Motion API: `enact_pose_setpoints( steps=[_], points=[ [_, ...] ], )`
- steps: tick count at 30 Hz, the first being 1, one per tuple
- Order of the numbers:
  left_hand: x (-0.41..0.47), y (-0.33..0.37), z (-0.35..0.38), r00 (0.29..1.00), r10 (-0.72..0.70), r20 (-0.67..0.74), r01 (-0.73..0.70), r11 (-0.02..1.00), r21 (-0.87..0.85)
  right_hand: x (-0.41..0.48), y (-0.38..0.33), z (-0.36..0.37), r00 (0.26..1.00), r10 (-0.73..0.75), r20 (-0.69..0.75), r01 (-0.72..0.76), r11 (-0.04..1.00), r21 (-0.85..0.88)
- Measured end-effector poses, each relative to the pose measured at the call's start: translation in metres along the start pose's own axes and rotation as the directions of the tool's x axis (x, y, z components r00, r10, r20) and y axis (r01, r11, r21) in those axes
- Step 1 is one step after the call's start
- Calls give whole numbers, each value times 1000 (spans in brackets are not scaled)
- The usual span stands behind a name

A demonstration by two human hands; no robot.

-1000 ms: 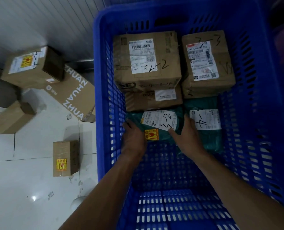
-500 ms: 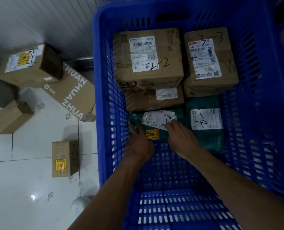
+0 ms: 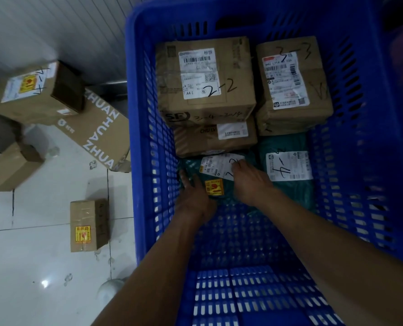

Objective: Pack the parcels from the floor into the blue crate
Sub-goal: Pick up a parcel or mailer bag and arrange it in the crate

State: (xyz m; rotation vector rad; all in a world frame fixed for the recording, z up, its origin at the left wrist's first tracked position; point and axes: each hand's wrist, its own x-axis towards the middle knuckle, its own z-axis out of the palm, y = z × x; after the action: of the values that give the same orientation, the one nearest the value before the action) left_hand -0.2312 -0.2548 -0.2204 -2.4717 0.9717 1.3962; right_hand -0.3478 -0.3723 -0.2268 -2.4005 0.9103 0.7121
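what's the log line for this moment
step: placing green bag in blue crate | left hand: on bag edge | right hand: on label | floor: boxes waiting

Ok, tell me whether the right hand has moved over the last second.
Yes. The right hand has shifted left, off the gap beside the green parcel marked 4 and onto the white label of the left green parcel.

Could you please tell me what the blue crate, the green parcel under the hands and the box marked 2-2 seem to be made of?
Blue crate: moulded hard plastic, faintly glossy, judging by its slotted walls. Green parcel: probably a soft plastic mailer, as its surface wrinkles. Box marked 2-2: matte brown cardboard, with shiny clear tape across its paper label.
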Motion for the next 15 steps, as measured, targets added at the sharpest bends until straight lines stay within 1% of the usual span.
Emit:
enact_pose_setpoints(
  steps=[2,4,8,11,15],
  points=[
    [-7,4,-6,1000,-24,-17,24,1000,17,-6,0,-8,998,7,57,-9,1000,27],
    [-18,10,-10,999,-19,-29,20,999,42,-16,0,-16,996,21,88,-27,998,59],
    [-44,22,-20,999,34,-23,-32,996,78,-44,-1,-33,994,63,87,-72,991,114],
    [-62,26,-32,997,73,-1,-72,991,110,-66,-7,-46,996,62,61,-71,987,147],
    [-90,31,-56,991,133,-21,-132,990,46,-95,-15,-74,998,60,31,-65,986,156]
  ],
)
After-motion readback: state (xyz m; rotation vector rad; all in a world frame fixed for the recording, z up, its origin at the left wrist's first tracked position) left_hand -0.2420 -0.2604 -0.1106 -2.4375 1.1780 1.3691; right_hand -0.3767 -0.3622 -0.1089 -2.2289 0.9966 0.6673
